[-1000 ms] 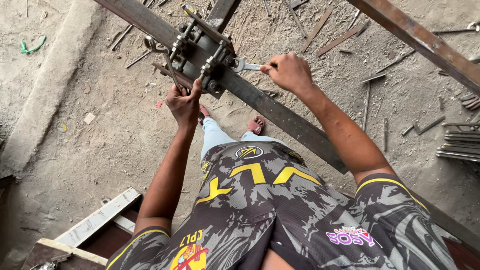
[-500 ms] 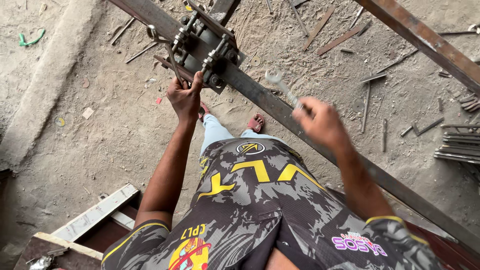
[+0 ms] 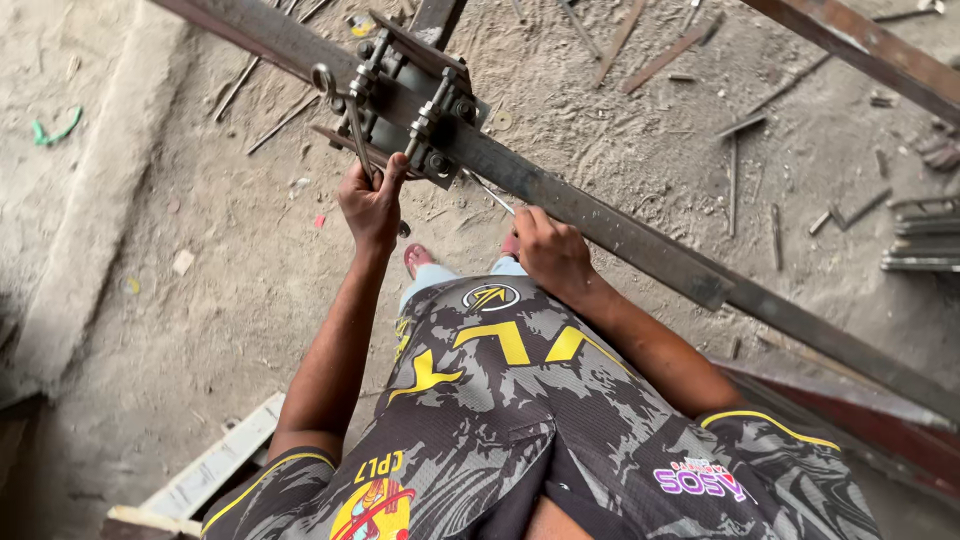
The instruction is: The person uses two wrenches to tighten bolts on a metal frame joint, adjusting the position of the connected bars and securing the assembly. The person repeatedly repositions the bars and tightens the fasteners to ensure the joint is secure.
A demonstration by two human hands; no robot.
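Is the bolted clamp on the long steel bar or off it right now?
On: the clamp straddles the steel bar, its plates bolted either side, with the left hand gripping its handle.

A rough metalworking yard or workshop: a dusty dirt floor (image 3: 200,300) strewn with scrap rods (image 3: 735,180), long rusty steel bars (image 3: 600,215), and a bolted steel clamp (image 3: 410,100) on one.
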